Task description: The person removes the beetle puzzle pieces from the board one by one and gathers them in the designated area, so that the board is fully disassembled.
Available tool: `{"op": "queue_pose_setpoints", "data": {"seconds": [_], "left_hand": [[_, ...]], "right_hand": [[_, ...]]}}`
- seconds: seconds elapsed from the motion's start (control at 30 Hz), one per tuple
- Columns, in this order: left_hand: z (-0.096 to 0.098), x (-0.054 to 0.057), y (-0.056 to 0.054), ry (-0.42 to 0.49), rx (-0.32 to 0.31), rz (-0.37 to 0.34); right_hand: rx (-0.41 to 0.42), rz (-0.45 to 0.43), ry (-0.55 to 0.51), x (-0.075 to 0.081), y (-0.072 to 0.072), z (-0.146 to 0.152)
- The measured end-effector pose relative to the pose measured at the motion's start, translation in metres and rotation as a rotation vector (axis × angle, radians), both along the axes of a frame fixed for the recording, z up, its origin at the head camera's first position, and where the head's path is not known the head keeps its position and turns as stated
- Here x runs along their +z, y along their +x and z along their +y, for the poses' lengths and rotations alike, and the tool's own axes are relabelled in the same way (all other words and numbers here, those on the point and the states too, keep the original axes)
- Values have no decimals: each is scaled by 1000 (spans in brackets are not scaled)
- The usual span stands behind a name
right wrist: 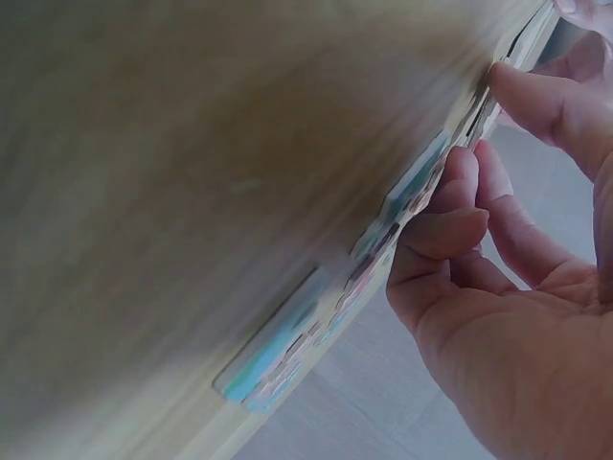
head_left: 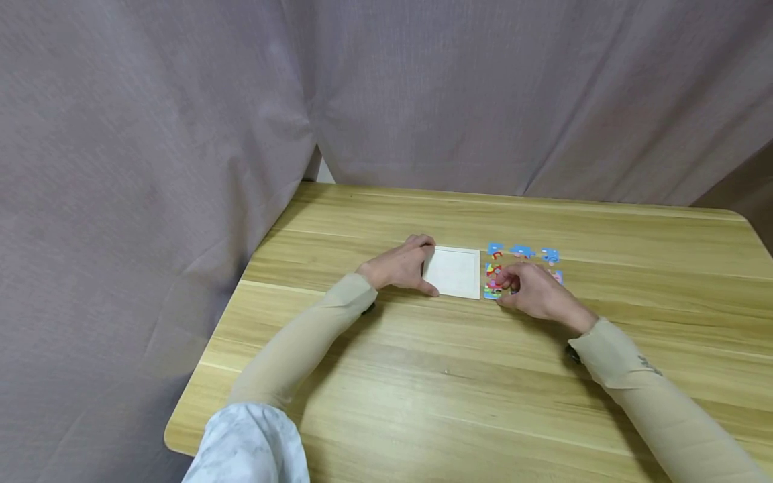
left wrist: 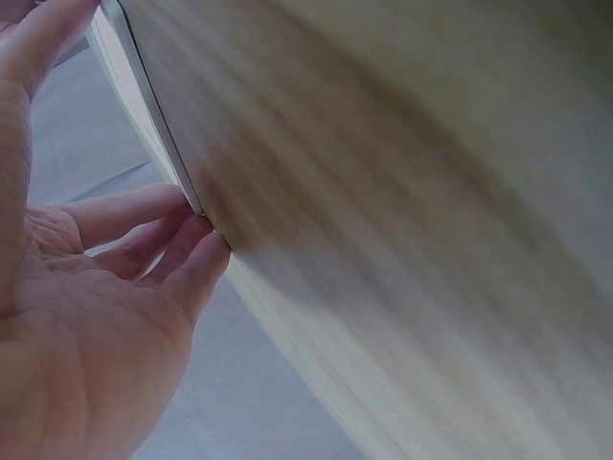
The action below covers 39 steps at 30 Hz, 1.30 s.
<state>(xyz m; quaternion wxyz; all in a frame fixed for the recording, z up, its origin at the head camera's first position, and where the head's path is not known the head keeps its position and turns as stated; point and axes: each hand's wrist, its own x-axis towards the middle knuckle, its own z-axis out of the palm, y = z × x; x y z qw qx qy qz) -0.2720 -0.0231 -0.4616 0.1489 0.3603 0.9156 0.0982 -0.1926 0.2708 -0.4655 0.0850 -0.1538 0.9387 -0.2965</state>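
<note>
A shallow white puzzle tray [head_left: 453, 272] with a raised rim lies flat on the table. My left hand [head_left: 406, 265] holds its left side, thumb at the near corner and fingers at the far corner; in the left wrist view, fingertips [left wrist: 206, 244] touch the tray's edge. Just right of the tray, my right hand [head_left: 534, 290] is over a group of colourful jigsaw pieces [head_left: 522, 251]. Its thumb and fingers pinch at a piece [head_left: 492, 290] at the near left of the group, partly covered by the hand. Other fingers curl inward in the right wrist view.
Blue-edged pieces [head_left: 550, 255] lie loosely spaced behind and right of my right hand. The wood-grain table [head_left: 423, 382] extends around everything, with a grey curtain [head_left: 423, 100] along its back and left sides. A small speck [head_left: 446, 371] lies toward the front.
</note>
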Motion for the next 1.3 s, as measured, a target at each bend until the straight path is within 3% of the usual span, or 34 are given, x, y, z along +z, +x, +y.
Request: {"op": "queue_pose_setpoints", "data": {"seconds": [0.9,1.1,1.3], "left_hand": [[0,-1,0,16,-6,21],[0,1,0,31,6,17],[-3,7,-1,50,26,2]], "right_hand": [[8,-39,28,3,0,2],[-38,-20,-8,12,-1,8],[-146,66,-72,23,-8,18]]}}
